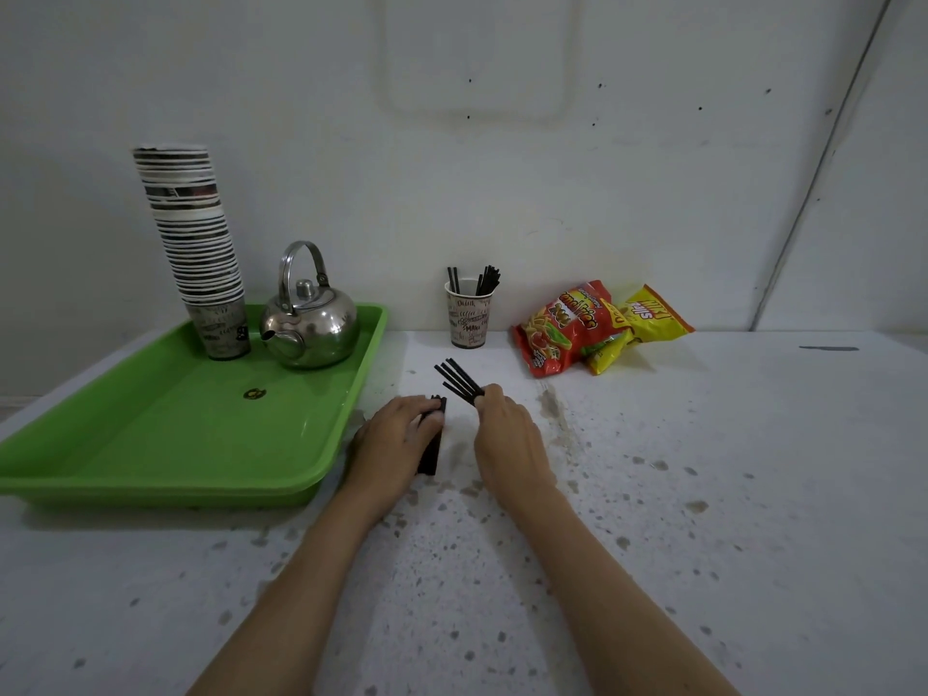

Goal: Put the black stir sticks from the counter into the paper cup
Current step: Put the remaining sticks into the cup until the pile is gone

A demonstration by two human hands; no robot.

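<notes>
A white counter (pixel 703 494), speckled with brownish stains and chipped spots, runs back to a scuffed white wall (pixel 452 143) dotted with small dark marks. The right hand (pixel 507 434) pinches a fanned bunch of black stir sticks (pixel 459 381), lifted off the surface and pointing up and to the left. The left hand (pixel 396 434) lies flat with its fingers pressing on the remaining pile of stir sticks (pixel 432 452) on the counter, just beside the corner of a green plastic tray (pixel 150 444). The paper cup (pixel 469 316) stands upright against the wall beyond both hands, with several sticks already upright in it. On the tray's far side stand a tall stack of printed paper cups (pixel 196 243) and a steel kettle (pixel 309 324). To the right of the cup lie a red snack bag (pixel 562 326) and a yellow snack bag (pixel 648 313), touching each other.
</notes>
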